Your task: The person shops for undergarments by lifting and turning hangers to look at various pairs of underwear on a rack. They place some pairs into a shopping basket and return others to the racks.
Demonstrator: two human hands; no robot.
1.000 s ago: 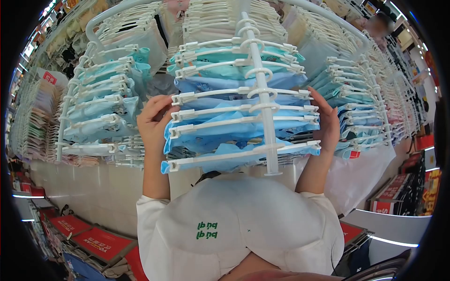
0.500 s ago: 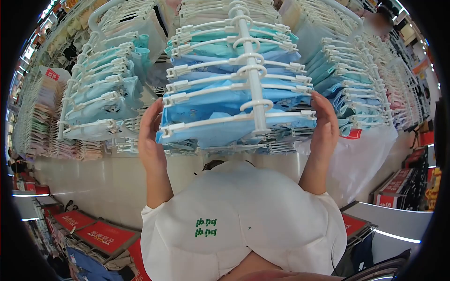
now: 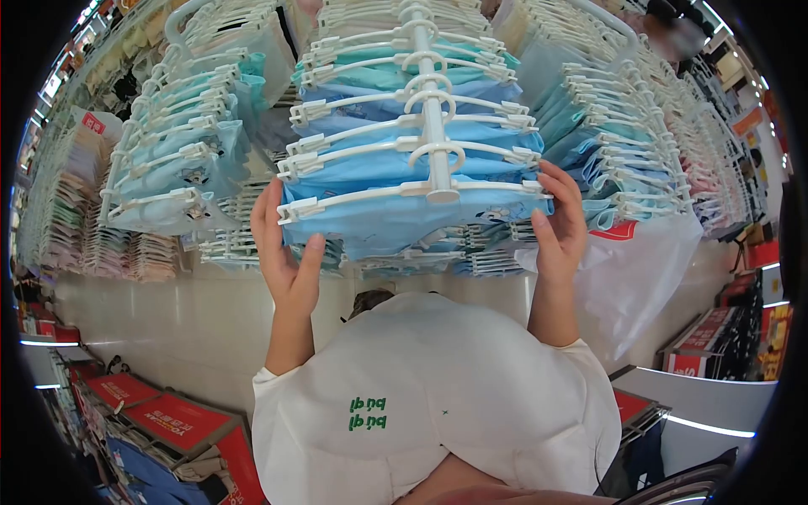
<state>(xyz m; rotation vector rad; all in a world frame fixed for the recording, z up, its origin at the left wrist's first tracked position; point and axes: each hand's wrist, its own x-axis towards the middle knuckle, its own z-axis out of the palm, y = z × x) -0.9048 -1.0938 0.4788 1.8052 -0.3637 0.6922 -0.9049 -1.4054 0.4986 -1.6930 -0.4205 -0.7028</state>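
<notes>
Blue children's garments point(image 3: 396, 231) hang from white clip hangers on a white rail arm point(image 3: 439, 160) in front of me. The nearest clip hanger point(image 3: 362, 199) spans the space between my hands. At its left end, my left hand point(image 3: 290, 257) is open, fingers stretched up beside the clip and thumb apart on the near side. My right hand point(image 3: 561, 223) curves around the right end, open, with fingertips right at the clips and thumb below, close to the blue fabric. Parts of the fingers of both hands lie behind the hanger ends.
More racks of pale garments point(image 3: 181, 181) stand to the left, and teal and blue ones point(image 3: 598, 151) to the right. A translucent plastic bag point(image 3: 640, 278) hangs at the right. Red-topped displays point(image 3: 164, 417) stand behind me. A person point(image 3: 673, 34) is at the far right.
My thumbs have swung into view on the near side of the front garment. The right fingers have bent more around the hanger's end. The rail sits slightly higher and left in view.
</notes>
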